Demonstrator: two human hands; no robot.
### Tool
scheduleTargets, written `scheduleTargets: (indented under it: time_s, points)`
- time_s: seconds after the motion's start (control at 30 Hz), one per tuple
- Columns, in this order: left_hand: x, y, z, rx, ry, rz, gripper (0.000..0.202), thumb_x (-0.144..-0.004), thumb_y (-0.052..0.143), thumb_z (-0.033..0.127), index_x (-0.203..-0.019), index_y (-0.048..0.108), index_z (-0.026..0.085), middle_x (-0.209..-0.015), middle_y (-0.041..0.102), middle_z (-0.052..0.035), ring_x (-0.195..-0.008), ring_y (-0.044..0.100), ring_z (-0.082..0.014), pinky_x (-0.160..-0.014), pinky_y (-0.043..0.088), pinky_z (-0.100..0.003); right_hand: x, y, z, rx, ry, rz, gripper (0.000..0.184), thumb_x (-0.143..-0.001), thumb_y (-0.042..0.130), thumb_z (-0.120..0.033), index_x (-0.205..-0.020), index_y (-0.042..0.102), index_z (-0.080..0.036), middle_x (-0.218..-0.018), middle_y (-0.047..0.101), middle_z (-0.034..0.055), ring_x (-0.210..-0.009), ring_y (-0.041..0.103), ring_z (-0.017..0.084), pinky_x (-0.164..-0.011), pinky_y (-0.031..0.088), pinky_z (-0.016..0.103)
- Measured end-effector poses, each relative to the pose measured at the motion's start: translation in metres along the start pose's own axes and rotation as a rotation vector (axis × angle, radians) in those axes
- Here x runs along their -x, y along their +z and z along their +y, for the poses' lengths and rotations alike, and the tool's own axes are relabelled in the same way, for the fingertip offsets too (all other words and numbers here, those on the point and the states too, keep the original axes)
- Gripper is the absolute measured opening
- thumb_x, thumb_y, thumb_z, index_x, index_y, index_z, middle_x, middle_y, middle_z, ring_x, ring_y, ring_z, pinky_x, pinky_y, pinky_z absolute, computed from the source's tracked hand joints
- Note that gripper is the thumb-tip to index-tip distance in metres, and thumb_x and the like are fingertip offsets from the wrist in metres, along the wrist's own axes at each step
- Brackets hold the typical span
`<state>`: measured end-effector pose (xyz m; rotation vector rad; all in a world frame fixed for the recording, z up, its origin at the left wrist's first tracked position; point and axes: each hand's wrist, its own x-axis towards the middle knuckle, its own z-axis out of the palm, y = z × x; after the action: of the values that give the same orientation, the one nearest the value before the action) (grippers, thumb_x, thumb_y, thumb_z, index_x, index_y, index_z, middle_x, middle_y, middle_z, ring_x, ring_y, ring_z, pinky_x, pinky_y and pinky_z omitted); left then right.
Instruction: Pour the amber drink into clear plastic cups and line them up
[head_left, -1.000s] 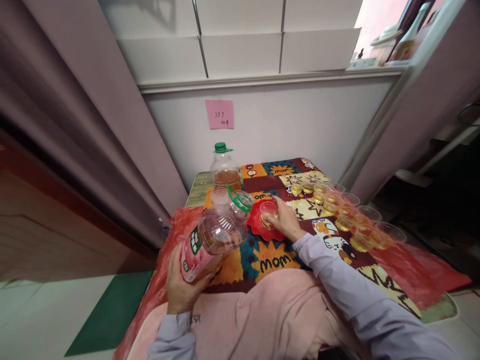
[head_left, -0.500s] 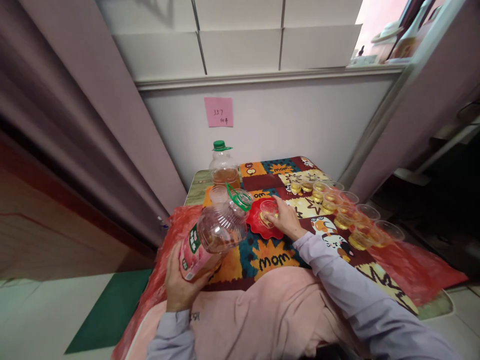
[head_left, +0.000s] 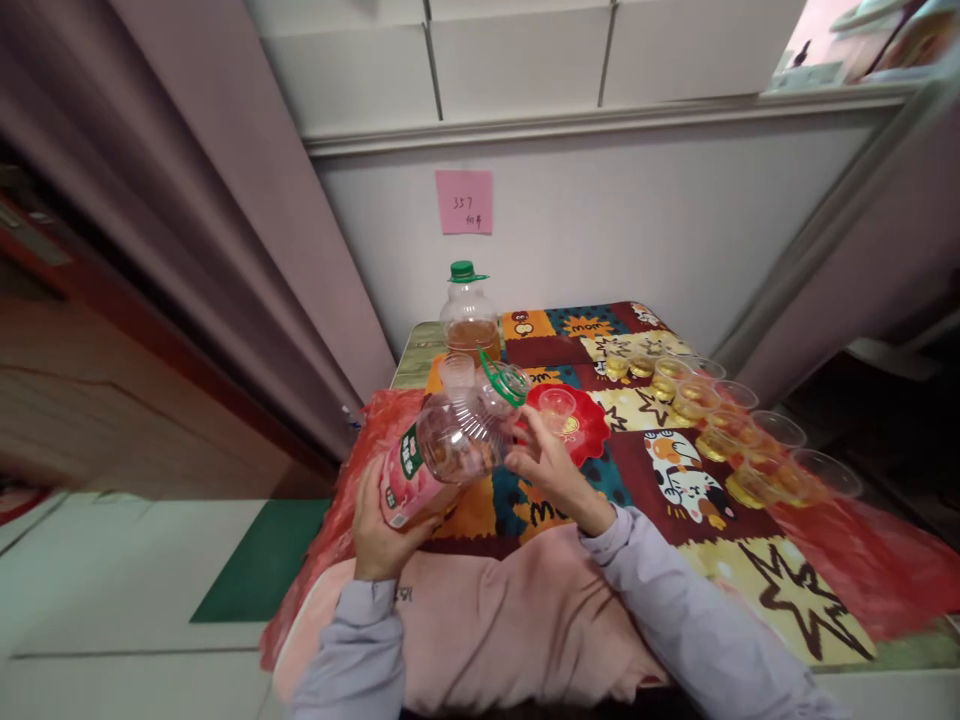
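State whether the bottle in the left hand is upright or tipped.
Tipped: the bottle slants, its neck leaning right toward the red dish, the left hand at its lower end.

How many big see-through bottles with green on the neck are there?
2. The tilted bottle is in the left hand, with the right hand near its neck; the upright bottle stands at the back of the table.

Front bottle (head_left: pixel 459 437), rear bottle (head_left: pixel 471 328) behind it, plate (head_left: pixel 595 428) to their right, cup (head_left: pixel 557 404) on plate, cup rows (head_left: pixel 718 428) farther right
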<state>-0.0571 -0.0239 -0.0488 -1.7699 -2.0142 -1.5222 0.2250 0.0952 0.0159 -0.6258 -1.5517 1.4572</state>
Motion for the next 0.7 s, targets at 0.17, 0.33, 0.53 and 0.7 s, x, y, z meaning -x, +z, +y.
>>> scheduleTargets:
  time_s: [0.17,0.33,0.53,0.7]
  points:
    - [0.003,-0.001,0.003,0.025,0.009,-0.027,0.125,-0.064,0.094,0.072,-0.164,0.042,0.019,-0.162,0.054,-0.0248,-0.15,0.054,-0.0453,-0.126,0.042,-0.065,0.008,0.033,0.023,-0.253,0.105,-0.061,0.128,-0.069,0.098,-0.068,-0.171,0.026,-0.037,-0.174,0.04,0.0182,-0.149,0.058,0.04,-0.113,0.058,0.058]
    - [0.0,-0.004,0.007,0.044,0.007,-0.042,0.123,-0.064,0.097,0.067,-0.164,0.042,0.021,-0.164,0.053,-0.0231,-0.151,0.054,-0.0437,-0.126,0.041,-0.064,0.008,0.034,0.017,-0.29,0.119,-0.044,0.142,-0.066,0.102,-0.063,-0.174,0.012,-0.041,-0.176,0.038,0.02,-0.155,0.053,0.042,-0.115,0.056,0.062]
    - [-0.004,-0.004,0.006,0.117,-0.024,-0.01,0.129,-0.052,0.101,0.069,-0.161,0.049,0.022,-0.162,0.055,-0.0215,-0.149,0.054,-0.0477,-0.126,0.04,-0.065,0.003,0.031,0.007,-0.273,0.093,-0.03,0.134,-0.068,0.104,-0.054,-0.172,0.02,-0.038,-0.177,0.036,0.0207,-0.153,0.055,0.041,-0.116,0.056,0.061]
    - [-0.004,0.005,0.018,0.434,-0.178,0.085,0.121,-0.058,0.095,0.075,-0.159,0.053,0.023,-0.166,0.052,-0.0191,-0.155,0.047,-0.0471,-0.13,0.036,-0.058,0.002,0.031,0.014,-0.31,0.08,-0.028,0.133,-0.069,0.103,-0.055,-0.172,0.02,-0.037,-0.173,0.04,0.0207,-0.151,0.056,0.04,-0.113,0.058,0.06]
